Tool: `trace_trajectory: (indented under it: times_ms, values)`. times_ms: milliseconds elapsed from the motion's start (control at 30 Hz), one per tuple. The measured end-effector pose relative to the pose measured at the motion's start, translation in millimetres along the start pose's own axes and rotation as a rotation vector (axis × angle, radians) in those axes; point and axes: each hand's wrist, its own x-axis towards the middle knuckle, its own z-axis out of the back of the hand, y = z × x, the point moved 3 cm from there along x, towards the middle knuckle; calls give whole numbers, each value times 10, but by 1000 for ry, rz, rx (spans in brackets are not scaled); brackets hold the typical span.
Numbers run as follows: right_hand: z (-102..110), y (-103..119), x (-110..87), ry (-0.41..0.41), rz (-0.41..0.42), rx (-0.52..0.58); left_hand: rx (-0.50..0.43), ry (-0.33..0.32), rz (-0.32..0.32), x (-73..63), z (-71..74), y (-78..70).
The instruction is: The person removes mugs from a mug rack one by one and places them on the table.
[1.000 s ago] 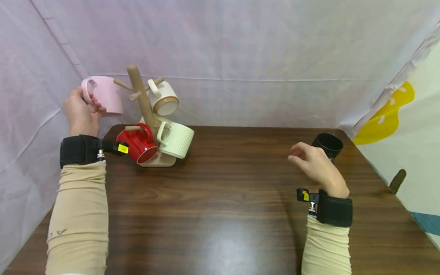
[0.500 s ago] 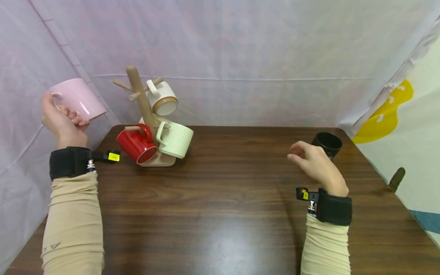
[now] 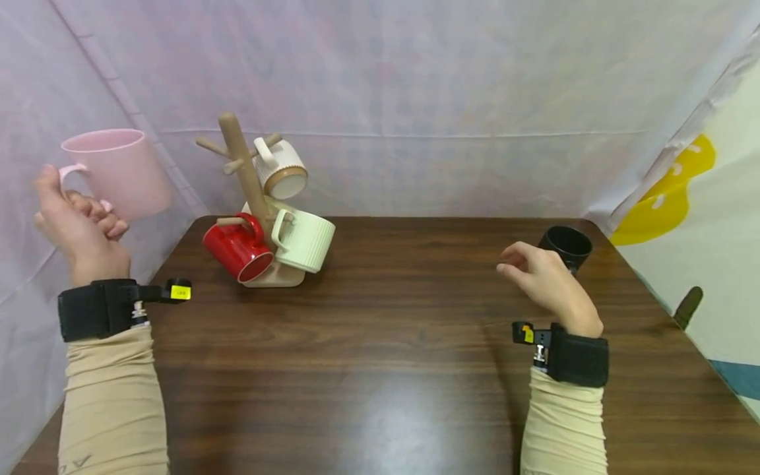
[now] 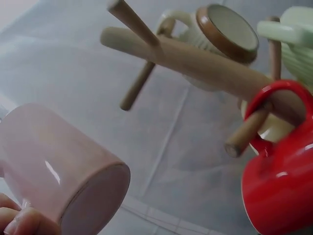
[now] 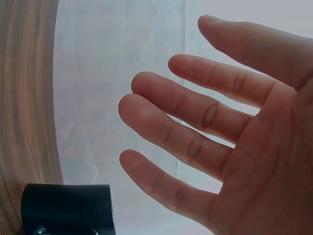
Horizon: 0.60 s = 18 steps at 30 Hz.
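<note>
- The left hand (image 3: 80, 227) holds the pink mug (image 3: 125, 177) by its handle, and the fingers are curled round it
- The pink mug is in the air, outside the left edge of the worktop (image 3: 386, 310), near the far left corner, a little tilted, with the opening upward
- The right hand (image 3: 549, 290) is above the worktop, toward the right edge, with relaxed fingers and a wide grip, near the black mug (image 3: 569, 244) at the far right corner
- The wooden mug rack (image 3: 248, 181) stands near the far left corner, and on its pegs (image 3: 227, 221) hang the red mug (image 3: 233, 252), the pale green mug (image 3: 310, 242) and the white mug (image 3: 284, 160) with a brown band
</note>
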Motion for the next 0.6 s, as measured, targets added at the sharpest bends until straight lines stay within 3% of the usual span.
trace_trajectory:
  times_ms: [133,300,500,600]
  values:
    - [19,-9,13,-6,6,-9,-102,67,-4,-47,-27,-12]
    - [28,-7,14,-6,9,-4,-269,178,84,-139,-162,-6]
    - [5,-19,-8,-1,0,3,-405,323,145,-337,-357,32]
    - [6,-19,-2,-8,2,3,-419,365,146,-419,-411,57]
